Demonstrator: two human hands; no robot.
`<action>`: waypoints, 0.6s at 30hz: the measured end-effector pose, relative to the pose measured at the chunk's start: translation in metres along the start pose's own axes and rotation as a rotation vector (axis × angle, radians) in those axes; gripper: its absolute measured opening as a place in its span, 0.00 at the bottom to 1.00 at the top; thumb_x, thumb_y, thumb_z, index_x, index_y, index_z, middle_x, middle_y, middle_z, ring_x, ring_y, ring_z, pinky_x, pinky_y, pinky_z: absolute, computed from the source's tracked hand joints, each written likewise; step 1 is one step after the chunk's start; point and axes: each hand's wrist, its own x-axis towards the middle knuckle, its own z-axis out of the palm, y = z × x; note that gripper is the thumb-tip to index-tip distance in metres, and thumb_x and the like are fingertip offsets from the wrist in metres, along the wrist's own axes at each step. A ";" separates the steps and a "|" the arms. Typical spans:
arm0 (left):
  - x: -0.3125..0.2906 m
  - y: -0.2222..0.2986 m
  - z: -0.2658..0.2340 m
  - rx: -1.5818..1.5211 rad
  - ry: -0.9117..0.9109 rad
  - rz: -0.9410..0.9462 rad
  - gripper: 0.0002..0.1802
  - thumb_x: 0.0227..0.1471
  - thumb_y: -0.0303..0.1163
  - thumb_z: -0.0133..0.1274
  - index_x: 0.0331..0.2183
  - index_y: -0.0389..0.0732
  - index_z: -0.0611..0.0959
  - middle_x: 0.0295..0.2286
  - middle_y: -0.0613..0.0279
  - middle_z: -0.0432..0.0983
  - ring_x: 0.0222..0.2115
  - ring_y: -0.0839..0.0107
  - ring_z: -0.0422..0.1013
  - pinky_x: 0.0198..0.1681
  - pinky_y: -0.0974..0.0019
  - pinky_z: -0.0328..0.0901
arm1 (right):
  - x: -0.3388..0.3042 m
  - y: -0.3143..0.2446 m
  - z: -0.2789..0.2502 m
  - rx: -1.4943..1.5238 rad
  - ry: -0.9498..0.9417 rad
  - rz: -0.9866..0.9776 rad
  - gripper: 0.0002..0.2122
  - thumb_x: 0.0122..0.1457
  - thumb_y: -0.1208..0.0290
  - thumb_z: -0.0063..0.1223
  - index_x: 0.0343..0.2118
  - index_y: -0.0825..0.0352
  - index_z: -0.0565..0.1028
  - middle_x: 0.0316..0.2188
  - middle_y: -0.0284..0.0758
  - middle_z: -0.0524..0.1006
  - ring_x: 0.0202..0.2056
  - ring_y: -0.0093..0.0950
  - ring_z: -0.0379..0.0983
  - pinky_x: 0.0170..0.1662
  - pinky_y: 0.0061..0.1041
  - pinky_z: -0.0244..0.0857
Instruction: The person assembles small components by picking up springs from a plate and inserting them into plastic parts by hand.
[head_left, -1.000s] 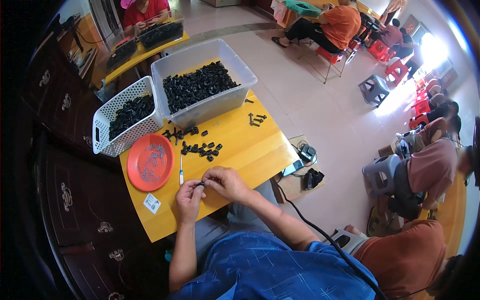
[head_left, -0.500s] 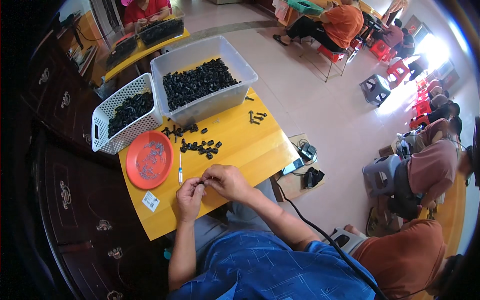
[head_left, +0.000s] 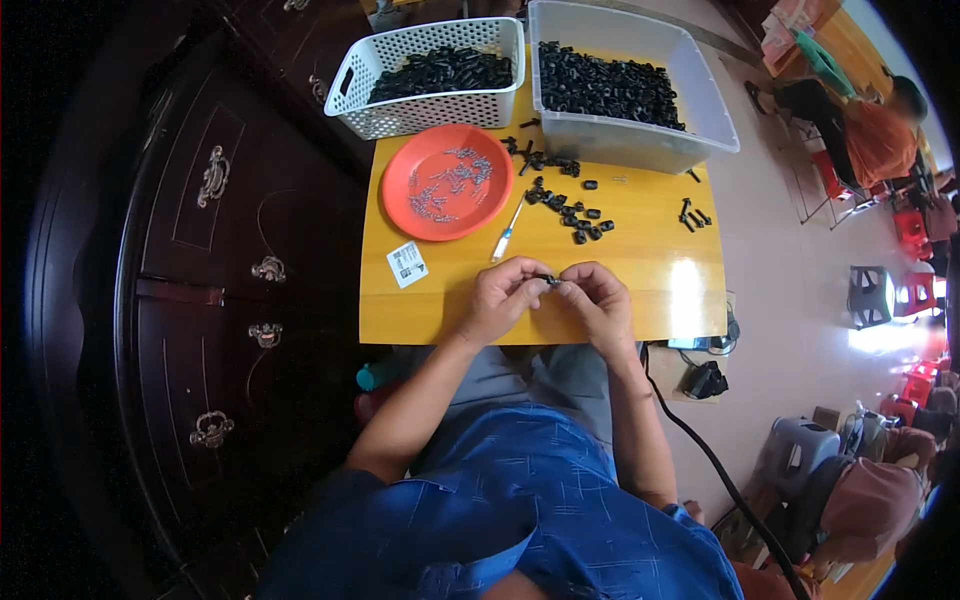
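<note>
Pinching a small black piece (head_left: 549, 281) between thumb and fingers, the left hand (head_left: 503, 300) is working to the right of the red dish (head_left: 440, 229) and closer to the person's body. I am seeing its grip pressed together on the piece, while the right hand (head_left: 605, 310) is meeting it from the other side, its own grip also pinching the piece. The fingertips are covering most of it, so I am not making out its full shape.

Small silvery pieces (head_left: 462, 172) are lying scattered inside the dish. Just right of the dish, a screwdriver (head_left: 507, 232) is lying aslant on the yellow desk (head_left: 440, 312), its tip pointing away from the person. On the dish's near side, a white square label (head_left: 407, 264) is lying flat.

Behind the dish, a white perforated basket (head_left: 440, 116) is holding a heap of black parts; behind it and to the right, a clear tub (head_left: 630, 145) is holding another. I am also seeing loose black pieces (head_left: 593, 213) clustering to the dish's right, and a few slender black ones (head_left: 687, 215) are lying farther right of it
</note>
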 end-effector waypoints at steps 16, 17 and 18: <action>-0.001 0.002 0.000 0.192 -0.022 0.024 0.09 0.56 0.20 0.54 0.41 0.33 0.80 0.29 0.68 0.78 0.26 0.83 0.71 0.31 0.77 0.68 | 0.001 -0.026 -0.004 -0.481 0.004 -0.134 0.02 0.57 0.80 0.59 0.32 0.70 0.78 0.24 0.32 0.78 0.27 0.18 0.75 0.33 0.19 0.69; -0.002 0.003 0.001 0.185 -0.022 0.018 0.09 0.56 0.20 0.54 0.41 0.33 0.80 0.29 0.68 0.78 0.26 0.83 0.71 0.31 0.77 0.68 | 0.001 -0.027 -0.004 -0.505 0.004 -0.160 0.02 0.56 0.80 0.60 0.31 0.69 0.78 0.24 0.33 0.78 0.27 0.19 0.75 0.33 0.19 0.69; -0.001 0.003 0.002 0.197 -0.017 0.026 0.09 0.56 0.20 0.54 0.40 0.33 0.80 0.29 0.68 0.78 0.26 0.83 0.71 0.31 0.77 0.68 | 0.001 -0.027 -0.004 -0.497 0.005 -0.157 0.02 0.56 0.80 0.60 0.31 0.69 0.78 0.24 0.33 0.78 0.27 0.19 0.75 0.33 0.19 0.69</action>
